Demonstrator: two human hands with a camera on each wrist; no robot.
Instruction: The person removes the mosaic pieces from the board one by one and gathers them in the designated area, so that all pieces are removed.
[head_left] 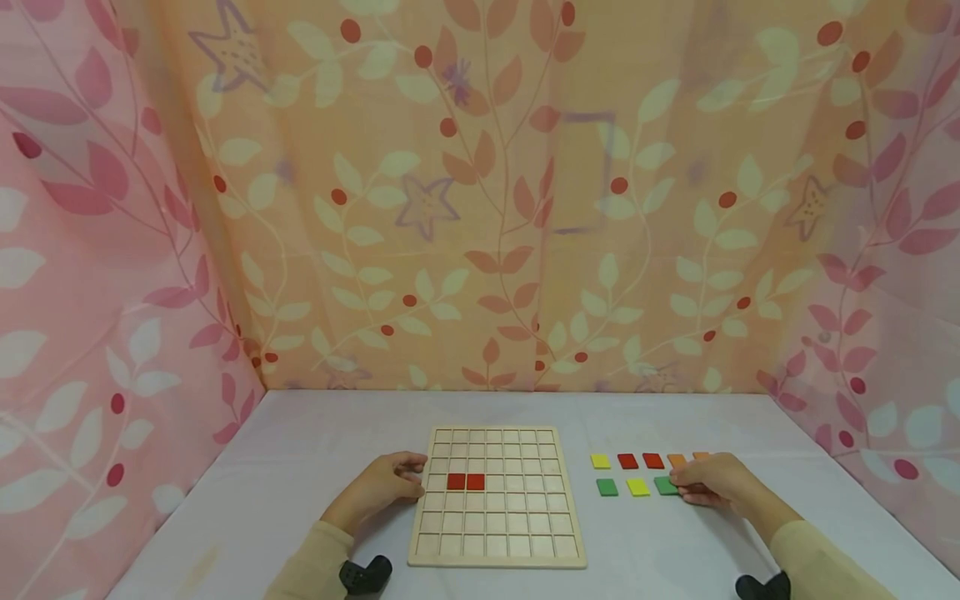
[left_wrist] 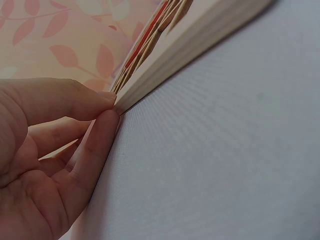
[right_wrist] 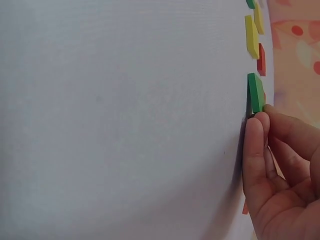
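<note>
My left hand (head_left: pixel 382 486) is at the left side of a wooden grid board (head_left: pixel 519 503), with thumb and a finger pinching its edge, as the left wrist view shows close up. Two red square tiles (head_left: pixel 456 482) lie side by side in cells of the board. To the right, my right hand (head_left: pixel 718 481) pinches a green tile (head_left: pixel 663 485) by its near edge, seen in the right wrist view with thumb and fingertips right at the tile (right_wrist: pixel 256 93). The other right fingers are bent beneath the hand.
Right of the board, loose tiles lie in two rows: yellow ones (head_left: pixel 637 487), red ones (head_left: pixel 653 461), orange ones (head_left: pixel 677 460) and another green one (head_left: pixel 607 487). The right hand partly covers the row ends. A white cloth (head_left: pixel 300 433) covers the table; patterned curtains (head_left: pixel 480 250) surround it.
</note>
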